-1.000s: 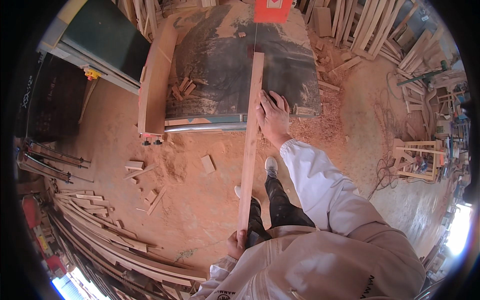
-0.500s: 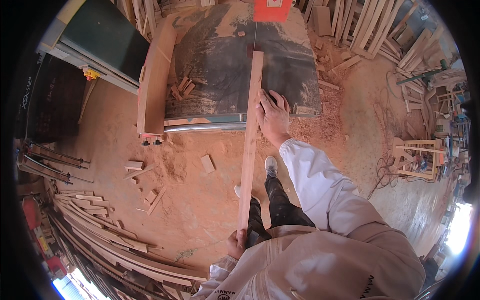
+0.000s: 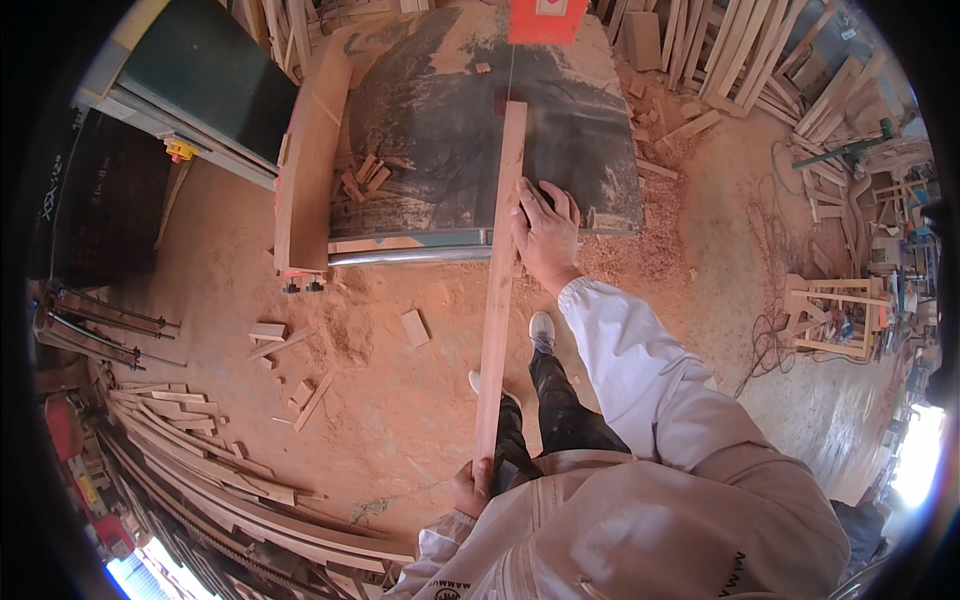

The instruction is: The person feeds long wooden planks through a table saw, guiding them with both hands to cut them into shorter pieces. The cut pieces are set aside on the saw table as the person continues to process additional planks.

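A long, narrow wooden board [image 3: 497, 300] runs from near my waist onto the dark saw table [image 3: 430, 130]. Its far end lies just short of the thin upright band saw blade [image 3: 512, 72], which comes down below a red-orange guard [image 3: 545, 20]. My left hand [image 3: 472, 487] is closed around the near end of the board. Partway along, at the table's front part, my right hand [image 3: 546, 230] grips the board's right side, thumb against it and fingers curled; part of the grip is hidden.
A wooden fence [image 3: 312, 170] stands along the table's left side, with small offcuts [image 3: 366, 178] beside it. Sawdust and scraps cover the floor. Long strips [image 3: 250, 490] are stacked at lower left, boards [image 3: 740, 60] lean at back right, and a wooden frame [image 3: 835, 318] stands at right.
Almost nothing differs. Both hands and the board keep their places, with at most a very slight shift of the board toward the blade.
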The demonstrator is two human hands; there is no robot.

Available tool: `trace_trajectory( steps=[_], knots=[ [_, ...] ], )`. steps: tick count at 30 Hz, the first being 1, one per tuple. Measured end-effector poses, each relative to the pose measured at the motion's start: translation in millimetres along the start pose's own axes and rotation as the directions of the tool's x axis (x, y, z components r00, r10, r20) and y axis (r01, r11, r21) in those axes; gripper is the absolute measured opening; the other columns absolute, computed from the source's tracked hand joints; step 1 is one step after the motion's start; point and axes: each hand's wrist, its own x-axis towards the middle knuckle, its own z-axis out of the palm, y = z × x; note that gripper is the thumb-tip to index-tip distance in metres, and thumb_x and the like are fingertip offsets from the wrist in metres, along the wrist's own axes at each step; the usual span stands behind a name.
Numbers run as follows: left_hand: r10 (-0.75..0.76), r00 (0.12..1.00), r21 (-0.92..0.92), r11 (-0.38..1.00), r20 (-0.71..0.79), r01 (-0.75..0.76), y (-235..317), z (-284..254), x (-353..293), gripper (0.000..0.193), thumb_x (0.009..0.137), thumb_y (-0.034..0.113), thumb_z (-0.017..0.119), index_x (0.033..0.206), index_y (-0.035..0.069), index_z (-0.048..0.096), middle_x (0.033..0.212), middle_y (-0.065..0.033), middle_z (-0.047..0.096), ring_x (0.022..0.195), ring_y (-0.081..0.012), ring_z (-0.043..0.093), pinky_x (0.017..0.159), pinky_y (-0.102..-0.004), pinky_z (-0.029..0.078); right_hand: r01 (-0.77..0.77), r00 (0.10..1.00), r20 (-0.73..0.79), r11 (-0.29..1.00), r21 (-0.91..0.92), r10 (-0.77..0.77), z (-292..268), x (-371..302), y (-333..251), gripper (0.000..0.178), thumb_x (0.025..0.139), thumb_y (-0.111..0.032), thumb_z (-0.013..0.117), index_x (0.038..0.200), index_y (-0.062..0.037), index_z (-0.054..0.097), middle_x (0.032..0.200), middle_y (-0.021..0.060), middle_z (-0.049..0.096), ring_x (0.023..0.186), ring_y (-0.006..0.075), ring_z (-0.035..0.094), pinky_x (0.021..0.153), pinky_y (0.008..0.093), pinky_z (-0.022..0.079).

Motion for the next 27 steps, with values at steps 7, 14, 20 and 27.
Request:
trace_trajectory(
  steps=[7,14,20,27],
  knots=[
    [0.004,1.0,-0.035,0.999,-0.002,-0.004,2.3,2.6,-0.3,0.058,0.108,0.053,0.058,0.079,0.003,0.063,0.065,0.0053,0.051,0.06,-0.0073,0.042,0.054,-0.0298,0.032,-0.001,1.0,0.005,1.0,0.002,0.001,0.3,1.4,-0.2,0.045,0.101,-0.026,0.061,0.142,-0.008,0.065,0.139,0.0033,0.071,0.135,0.0302,0.053,0.12,0.0499,0.034],
    [0.007,1.0,-0.113,0.994,0.025,-0.004,9.3,-3.7,1.3,0.056,0.109,0.051,0.059,0.082,0.002,0.064,0.069,0.0061,0.051,0.063,-0.0066,0.042,0.055,-0.0284,0.033,-0.009,1.0,0.014,1.0,-0.004,0.009,1.6,1.6,-2.0,0.045,0.101,-0.026,0.06,0.143,-0.0076,0.064,0.141,0.0034,0.07,0.136,0.0311,0.052,0.121,0.0509,0.033],
    [-0.003,1.0,-0.062,0.998,0.026,0.004,-2.3,-10.5,2.3,0.052,0.11,0.046,0.058,0.082,0.002,0.063,0.068,0.0054,0.052,0.063,-0.0065,0.043,0.055,-0.0284,0.034,-0.014,1.0,0.019,1.0,-0.001,0.014,2.9,0.3,-4.2,0.046,0.102,-0.025,0.061,0.144,-0.0078,0.063,0.142,0.0034,0.069,0.138,0.0315,0.051,0.121,0.0524,0.031],
    [0.008,1.0,-0.056,0.998,-0.003,-0.008,12.5,-6.4,4.2,0.054,0.109,0.046,0.059,0.081,0.001,0.063,0.067,0.0045,0.053,0.062,-0.0075,0.044,0.055,-0.0289,0.034,-0.029,0.999,0.038,1.0,-0.008,0.03,1.9,2.3,-4.2,0.047,0.101,-0.027,0.059,0.144,-0.0087,0.063,0.143,0.002,0.068,0.138,0.0301,0.05,0.122,0.0524,0.031]
  ],
)
